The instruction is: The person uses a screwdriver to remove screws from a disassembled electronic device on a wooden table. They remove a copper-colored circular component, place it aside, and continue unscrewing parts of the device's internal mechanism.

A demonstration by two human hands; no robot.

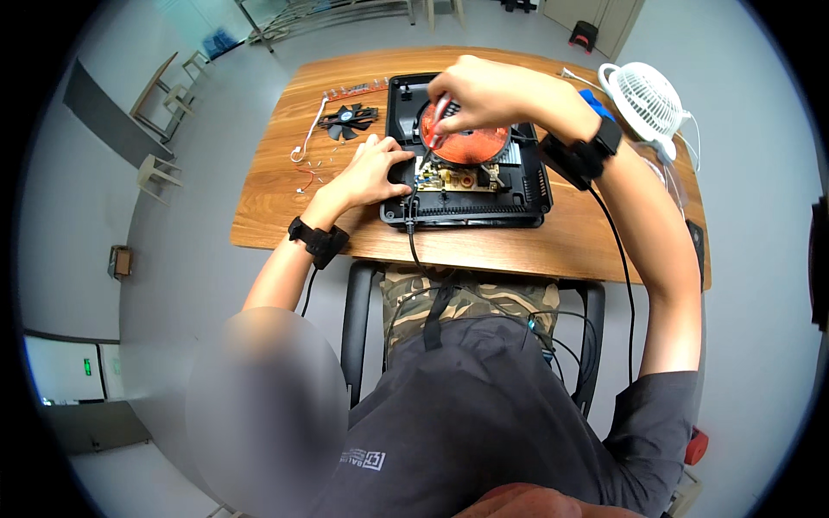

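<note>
In the middle of the wooden table (268,216), right in front of you, lies the opened black casing (475,217) of an appliance, its inside facing up; a round orange-red coil (473,152) sits in it, with a circuit board (447,180) on the side nearer to you and a ribbed silver heatsink (513,154) to the right; a black cord (412,226) leaves the casing at its near left edge.

Your right hand (477,93) is above the coil, its fingers clamped round the red-and-white handle of a screwdriver (442,117); the tool slants down toward the left end of the board, just beside the coil's rim, so the casing lies directly below that hand; you cannot tell from here whether the tip touches anything. Your left hand (373,173) rests on the casing's left edge, thumb and fingers apart, with the board just to its right.

Farther out to the left, past your left hand, a black fan (349,122) lies near the casing; beyond it is an orange strip (356,90), with a white cable (312,136) running down beside the fan; small loose screws (319,164) lie scattered nearer to you; over on the right, well apart from the casing, a white desk fan (643,97) stands near the table's far corner.
</note>
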